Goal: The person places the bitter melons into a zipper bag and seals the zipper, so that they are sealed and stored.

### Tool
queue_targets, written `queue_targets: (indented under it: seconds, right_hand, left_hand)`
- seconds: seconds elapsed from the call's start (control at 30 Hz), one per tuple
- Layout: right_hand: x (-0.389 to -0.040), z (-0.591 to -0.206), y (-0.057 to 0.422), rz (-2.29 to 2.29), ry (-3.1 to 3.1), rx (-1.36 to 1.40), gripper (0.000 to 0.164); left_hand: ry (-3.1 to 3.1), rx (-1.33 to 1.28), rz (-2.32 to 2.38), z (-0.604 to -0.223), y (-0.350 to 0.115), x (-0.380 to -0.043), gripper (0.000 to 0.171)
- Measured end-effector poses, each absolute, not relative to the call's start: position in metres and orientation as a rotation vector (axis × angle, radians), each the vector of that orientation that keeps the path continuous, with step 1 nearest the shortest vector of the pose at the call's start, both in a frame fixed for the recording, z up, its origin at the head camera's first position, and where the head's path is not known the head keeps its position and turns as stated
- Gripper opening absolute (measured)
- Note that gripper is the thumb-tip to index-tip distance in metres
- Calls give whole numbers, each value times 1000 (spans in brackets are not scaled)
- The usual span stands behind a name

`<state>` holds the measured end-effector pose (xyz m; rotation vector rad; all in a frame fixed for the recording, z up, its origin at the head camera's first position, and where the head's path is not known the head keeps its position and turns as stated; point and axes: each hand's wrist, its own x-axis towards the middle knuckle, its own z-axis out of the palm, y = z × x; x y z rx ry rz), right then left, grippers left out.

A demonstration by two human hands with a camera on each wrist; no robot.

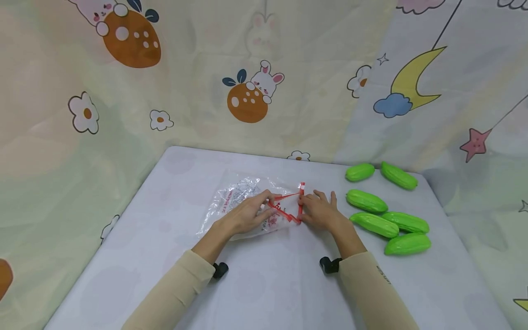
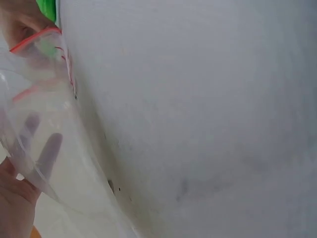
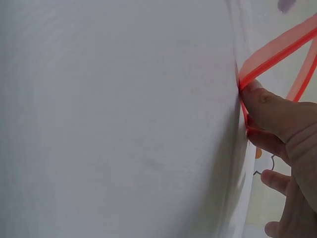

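A clear zip-lock plastic bag [image 1: 243, 192] with red printing lies on the white table, its red-edged mouth pulled apart toward the right. My left hand [image 1: 247, 213] lies over the bag and holds the near layer of its mouth by the red edge. Through the film in the left wrist view, two fingers [image 2: 49, 151] of that hand show spread apart. My right hand [image 1: 321, 211] pinches the red strip [image 3: 277, 52] at the mouth's right side between thumb and forefinger, while its other fingers stand away from the plastic.
Several bright green, ridged gourd-like vegetables [image 1: 373, 224] lie to the right of my right hand, two of them near the table's back edge. A patterned cloth [image 1: 198, 82] hangs behind the white table [image 1: 264, 293]. Dark wrist cameras [image 1: 330, 265] sit below both hands.
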<state>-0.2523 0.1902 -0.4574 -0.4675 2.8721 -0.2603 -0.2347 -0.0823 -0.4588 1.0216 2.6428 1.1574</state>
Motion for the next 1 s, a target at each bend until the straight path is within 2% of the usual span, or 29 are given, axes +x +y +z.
queue_targets:
  seconds: [0.57,1.0]
  right_hand:
    - [-245,-448,212,-486,2812,-648,53]
    - [-230,-427,240,-498,2986,-819,46]
  left_hand:
    - [2650,1013,1156,-458,-79,-238,34]
    - [2636,1081,1201,-460,-75,-241,31]
